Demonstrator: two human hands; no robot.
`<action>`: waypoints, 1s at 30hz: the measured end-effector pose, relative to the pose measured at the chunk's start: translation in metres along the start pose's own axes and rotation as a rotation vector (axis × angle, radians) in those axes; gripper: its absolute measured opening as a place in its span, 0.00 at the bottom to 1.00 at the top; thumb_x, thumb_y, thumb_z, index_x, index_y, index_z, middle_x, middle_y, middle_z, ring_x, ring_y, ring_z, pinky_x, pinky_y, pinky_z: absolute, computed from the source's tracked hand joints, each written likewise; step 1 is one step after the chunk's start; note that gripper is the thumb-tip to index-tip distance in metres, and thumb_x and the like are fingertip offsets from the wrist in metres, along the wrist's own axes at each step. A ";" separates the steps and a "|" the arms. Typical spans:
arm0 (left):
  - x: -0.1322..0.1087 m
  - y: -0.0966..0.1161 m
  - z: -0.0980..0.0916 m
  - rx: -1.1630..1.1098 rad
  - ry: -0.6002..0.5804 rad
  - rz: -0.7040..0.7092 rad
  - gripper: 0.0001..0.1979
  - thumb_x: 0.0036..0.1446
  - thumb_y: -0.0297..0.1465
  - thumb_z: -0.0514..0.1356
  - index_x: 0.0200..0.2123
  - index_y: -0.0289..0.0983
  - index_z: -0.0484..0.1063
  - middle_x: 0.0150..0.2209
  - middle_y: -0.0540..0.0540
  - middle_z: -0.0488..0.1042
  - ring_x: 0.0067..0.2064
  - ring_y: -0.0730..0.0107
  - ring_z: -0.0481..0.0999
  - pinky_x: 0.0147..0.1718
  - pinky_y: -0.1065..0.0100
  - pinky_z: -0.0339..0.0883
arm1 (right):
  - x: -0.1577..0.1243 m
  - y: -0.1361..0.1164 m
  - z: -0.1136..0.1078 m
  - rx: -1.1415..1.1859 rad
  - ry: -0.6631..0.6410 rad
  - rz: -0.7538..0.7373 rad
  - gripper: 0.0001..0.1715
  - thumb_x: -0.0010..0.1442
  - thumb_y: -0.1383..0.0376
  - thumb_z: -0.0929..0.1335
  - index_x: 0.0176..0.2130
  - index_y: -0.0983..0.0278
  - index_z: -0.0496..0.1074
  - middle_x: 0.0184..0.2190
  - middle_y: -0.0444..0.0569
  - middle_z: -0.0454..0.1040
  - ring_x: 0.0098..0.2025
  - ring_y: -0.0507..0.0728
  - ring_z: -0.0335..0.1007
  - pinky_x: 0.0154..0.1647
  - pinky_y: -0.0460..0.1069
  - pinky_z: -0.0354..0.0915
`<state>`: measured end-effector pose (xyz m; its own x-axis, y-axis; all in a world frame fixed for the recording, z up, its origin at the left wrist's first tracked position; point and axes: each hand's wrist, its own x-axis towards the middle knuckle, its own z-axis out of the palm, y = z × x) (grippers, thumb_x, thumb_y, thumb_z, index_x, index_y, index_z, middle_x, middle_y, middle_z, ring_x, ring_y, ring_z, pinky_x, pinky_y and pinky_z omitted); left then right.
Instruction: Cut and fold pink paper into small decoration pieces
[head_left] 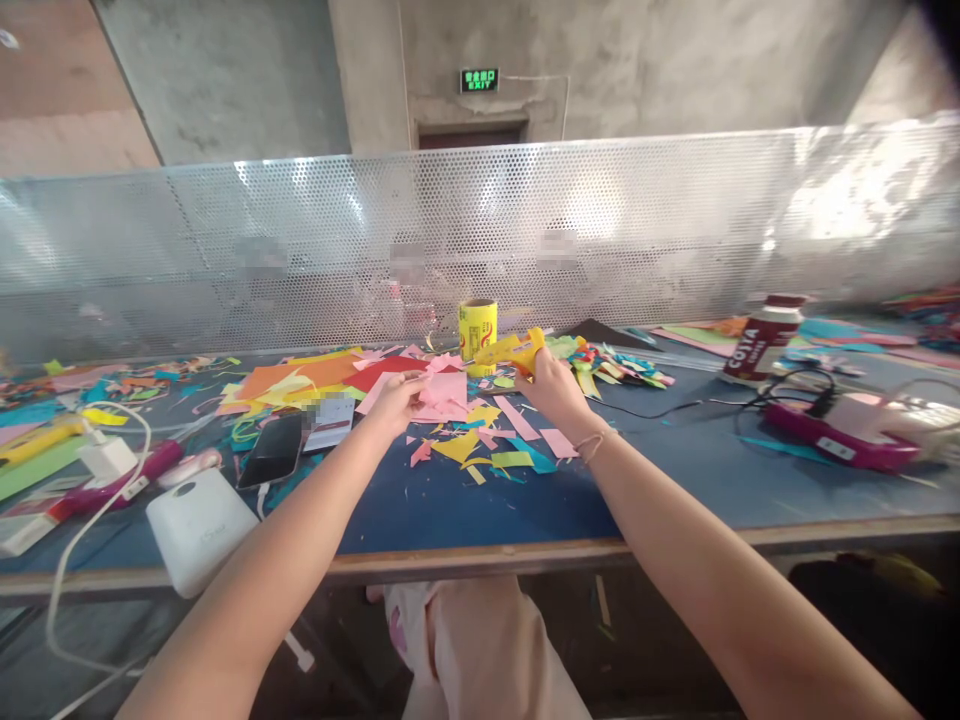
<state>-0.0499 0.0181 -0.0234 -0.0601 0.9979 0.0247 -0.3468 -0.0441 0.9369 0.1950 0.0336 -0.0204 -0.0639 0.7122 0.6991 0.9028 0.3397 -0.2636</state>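
Note:
My left hand [403, 400] is closed, with its thumb and fingers pinching a pink piece of paper [444, 395] over the blue table. In my right hand [556, 388] is a yellow glue gun [511, 350], its front end directed left toward the paper. A black cord [645, 412] trails from near that hand to the right. Just behind the glue gun stands a yellow tape roll [478, 325], upright and partly covered by the tool. Orange paper [277, 380] and red sheets lie beyond my left hand. Coloured paper scraps [457, 445] are strewn in front of both hands.
On the left are a phone [274, 450], a white power bank [201, 525] overhanging the table edge, and a white cable. A brown Costa bottle [763, 340] and a magenta power strip [840, 435] stand to the right. A perforated metal screen [637, 220] closes the table's back.

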 end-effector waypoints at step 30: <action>-0.010 0.010 0.005 -0.023 -0.018 -0.001 0.12 0.39 0.23 0.65 0.31 0.35 0.70 0.26 0.50 0.70 0.22 0.80 0.67 0.19 0.76 0.58 | 0.001 0.000 -0.007 -0.058 -0.076 0.061 0.13 0.53 0.61 0.61 0.38 0.66 0.62 0.31 0.55 0.70 0.32 0.59 0.66 0.27 0.50 0.56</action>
<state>-0.0481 0.0082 -0.0121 -0.0428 0.9986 0.0302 -0.3679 -0.0438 0.9288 0.1981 0.0296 -0.0153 -0.0383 0.7758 0.6299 0.9289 0.2600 -0.2637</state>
